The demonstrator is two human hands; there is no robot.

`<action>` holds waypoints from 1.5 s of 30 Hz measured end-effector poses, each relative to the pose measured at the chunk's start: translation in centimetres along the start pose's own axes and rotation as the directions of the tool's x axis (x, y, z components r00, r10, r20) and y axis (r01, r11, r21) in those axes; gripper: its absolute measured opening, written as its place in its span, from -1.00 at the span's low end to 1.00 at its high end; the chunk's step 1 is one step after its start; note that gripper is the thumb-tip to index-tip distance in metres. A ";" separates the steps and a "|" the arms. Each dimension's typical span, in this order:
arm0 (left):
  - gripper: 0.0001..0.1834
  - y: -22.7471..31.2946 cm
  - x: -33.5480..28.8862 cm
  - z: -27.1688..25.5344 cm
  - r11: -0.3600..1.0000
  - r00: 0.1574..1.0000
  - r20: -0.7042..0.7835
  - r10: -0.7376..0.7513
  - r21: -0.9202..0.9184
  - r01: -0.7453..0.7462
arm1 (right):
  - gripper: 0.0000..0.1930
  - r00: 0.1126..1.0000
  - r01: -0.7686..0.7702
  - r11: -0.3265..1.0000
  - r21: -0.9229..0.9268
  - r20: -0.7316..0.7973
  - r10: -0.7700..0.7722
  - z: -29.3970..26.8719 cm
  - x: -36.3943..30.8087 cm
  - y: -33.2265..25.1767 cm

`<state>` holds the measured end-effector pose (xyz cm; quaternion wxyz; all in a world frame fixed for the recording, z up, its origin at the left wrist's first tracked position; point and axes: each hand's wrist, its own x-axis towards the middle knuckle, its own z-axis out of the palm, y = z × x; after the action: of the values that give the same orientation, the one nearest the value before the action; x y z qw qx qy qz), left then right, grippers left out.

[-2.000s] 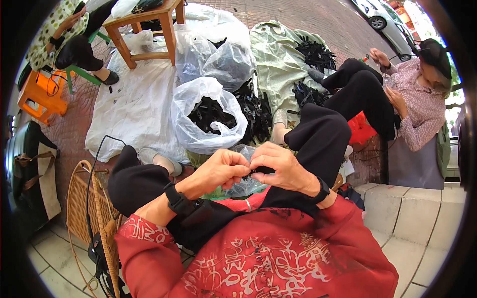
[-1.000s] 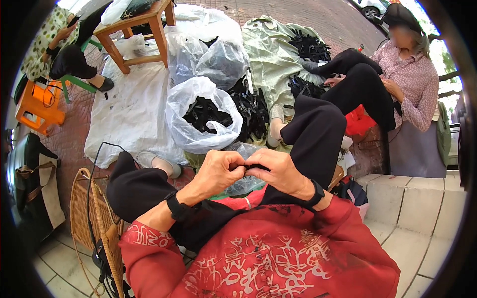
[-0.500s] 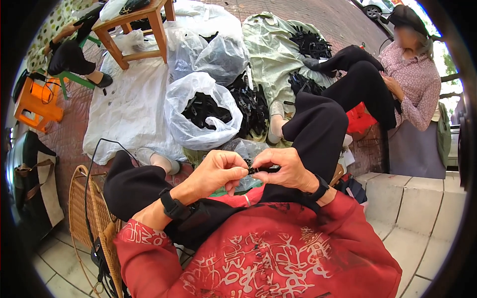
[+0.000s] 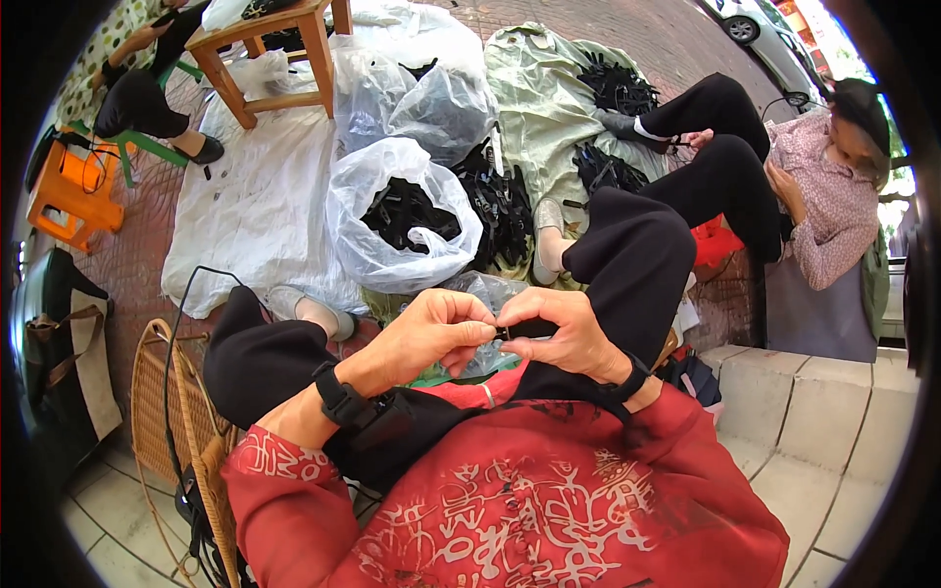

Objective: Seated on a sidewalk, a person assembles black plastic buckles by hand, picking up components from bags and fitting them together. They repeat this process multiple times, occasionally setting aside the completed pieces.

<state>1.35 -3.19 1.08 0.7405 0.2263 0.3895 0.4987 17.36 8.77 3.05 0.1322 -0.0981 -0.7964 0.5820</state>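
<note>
The hands have drawn closer since a moment ago. Left hand [image 4: 431,328] and right hand [image 4: 567,333] both pinch the small black plastic piece [image 4: 521,329] over the lap, at 6 o'clock from the white plastic bag of black parts [image 4: 377,250]. Best to press it straight, fingertips near the joint.

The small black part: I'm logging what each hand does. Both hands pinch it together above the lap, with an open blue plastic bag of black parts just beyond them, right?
Not quite: the head view shows the bag is white, not blue. Otherwise right: the left hand and right hand pinch the small black part together above the lap.
</note>
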 end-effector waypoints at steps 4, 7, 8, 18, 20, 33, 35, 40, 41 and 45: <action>-0.90 -0.2 0.2 0.3 0.997 0.999 -0.015 -0.048 -0.055 0.047 | -0.76 0.989 0.143 0.971 -0.192 0.004 -0.145 0.0 0.0 0.3; -0.91 -0.6 0.2 0.3 0.992 0.999 -0.003 -0.051 -0.116 0.050 | -0.76 0.994 0.105 0.977 -0.183 0.004 -0.106 -0.1 0.0 0.1; -0.91 -0.7 0.1 0.4 0.988 0.999 0.002 -0.052 -0.146 0.052 | -0.77 0.998 0.063 0.985 -0.161 0.010 -0.062 -0.2 -0.1 0.1; -0.87 -0.7 -1.3 1.0 0.984 0.997 0.073 -0.001 -0.176 0.014 | -0.79 0.998 -0.058 0.991 0.123 0.039 0.053 -0.2 -0.5 -0.7; -0.87 -0.9 -1.3 0.9 0.980 0.995 0.097 0.007 -0.198 0.013 | -0.80 0.997 -0.004 0.999 0.039 0.071 0.001 -0.4 -0.3 -1.0; -0.85 -0.3 -1.6 0.9 0.968 0.989 0.143 -0.027 -0.242 0.061 | -0.79 0.972 0.185 0.982 -0.040 0.156 -0.177 -0.6 0.2 -1.6; -0.86 -0.3 -1.6 0.8 0.966 0.987 0.155 -0.032 -0.248 0.071 | -0.79 0.970 0.174 0.984 -0.033 0.179 -0.166 -0.5 0.2 -1.6; -0.90 0.4 -1.6 0.7 0.982 0.987 0.111 -0.114 -0.141 0.129 | -0.79 0.955 0.195 0.977 -0.091 0.246 -0.168 -0.7 0.8 -2.2; -0.92 0.4 -1.4 0.8 0.997 0.995 0.074 -0.069 -0.029 0.071 | -0.79 0.947 0.191 0.974 -0.125 0.286 -0.149 -0.7 0.9 -2.4; -0.94 -0.2 -0.8 0.5 0.990 0.997 0.047 0.063 0.120 -0.068 | -0.77 0.946 0.214 0.961 -0.177 0.282 -0.158 -0.5 1.3 -2.7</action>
<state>1.75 -4.04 1.52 0.7168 0.2946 0.3954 0.4931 16.26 8.83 5.87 0.0681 0.0436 -0.8684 0.4892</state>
